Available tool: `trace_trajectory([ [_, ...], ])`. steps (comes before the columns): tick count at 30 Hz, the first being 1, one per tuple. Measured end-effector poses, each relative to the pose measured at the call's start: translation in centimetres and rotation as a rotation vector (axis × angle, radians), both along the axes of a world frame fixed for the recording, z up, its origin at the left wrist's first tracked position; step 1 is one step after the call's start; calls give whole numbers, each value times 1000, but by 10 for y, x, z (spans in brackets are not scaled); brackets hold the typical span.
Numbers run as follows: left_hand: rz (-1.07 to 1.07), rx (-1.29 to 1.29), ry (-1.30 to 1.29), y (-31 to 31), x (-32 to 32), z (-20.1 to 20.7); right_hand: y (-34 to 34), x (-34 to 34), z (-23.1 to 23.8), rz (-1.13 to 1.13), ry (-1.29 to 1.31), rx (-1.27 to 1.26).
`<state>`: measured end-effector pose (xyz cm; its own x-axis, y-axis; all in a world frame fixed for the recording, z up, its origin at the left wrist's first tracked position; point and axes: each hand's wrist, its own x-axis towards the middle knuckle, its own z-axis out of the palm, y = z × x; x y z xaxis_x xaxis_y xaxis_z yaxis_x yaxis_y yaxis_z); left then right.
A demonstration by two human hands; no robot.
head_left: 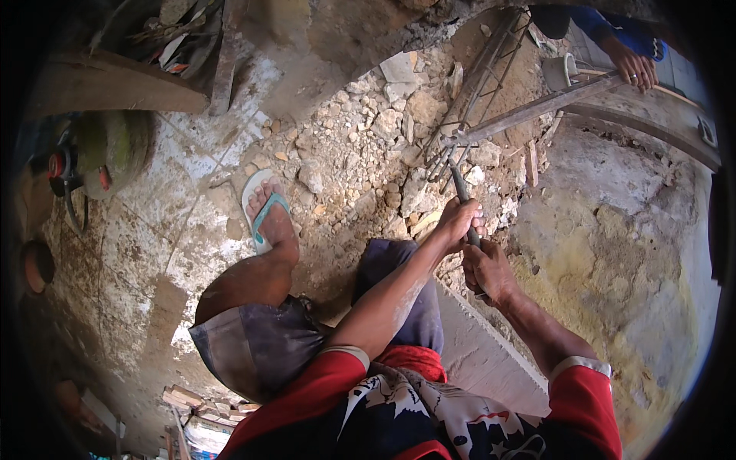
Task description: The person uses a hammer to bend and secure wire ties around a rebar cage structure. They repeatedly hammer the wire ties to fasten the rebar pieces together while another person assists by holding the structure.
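Stretched forward, the left hand [458,221] and the right hand [491,274] wrap their grip around a dark bar [459,182], its near end hidden.

Bar tool [459,182]: grip hidden by left hand [459,219] and right hand [491,272]; tip, just beyond left hand, unclear (lost among rebar [491,84]). Co-worker [630,63], well past right hand, cut off by upper edge.

Dark slender bar [460,183], aslant, upper tip near, perhaps touching, the lower end of a long rebar cage [485,81]
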<state>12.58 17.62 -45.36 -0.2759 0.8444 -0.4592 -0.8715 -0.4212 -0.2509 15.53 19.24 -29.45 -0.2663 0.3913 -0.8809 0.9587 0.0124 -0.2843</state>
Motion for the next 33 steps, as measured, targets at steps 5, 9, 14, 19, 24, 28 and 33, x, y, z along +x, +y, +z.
trace_trajectory([
  [5, -22, 47, 20, -9, 8, -8, -4, 16, -12, -11, -7, -3],
  [9, -24, 48, 29, -10, -4, -17, -7, 10, -23, -24, 27, -15],
  [14, -14, 73, 43, -10, 2, -22, -10, 12, -25, -49, 52, 4],
  [19, -25, 78, 36, -6, 5, -29, -11, 13, -27, -61, 68, 12],
  [24, 0, 114, 1, -7, 4, -29, -10, 10, -28, -75, 41, 1],
  [28, 2, 125, 17, -8, 1, -28, -8, 12, -31, -77, 44, 1],
  [33, 4, 126, 17, -8, 2, -27, -9, 14, -32, -103, 63, -16],
])
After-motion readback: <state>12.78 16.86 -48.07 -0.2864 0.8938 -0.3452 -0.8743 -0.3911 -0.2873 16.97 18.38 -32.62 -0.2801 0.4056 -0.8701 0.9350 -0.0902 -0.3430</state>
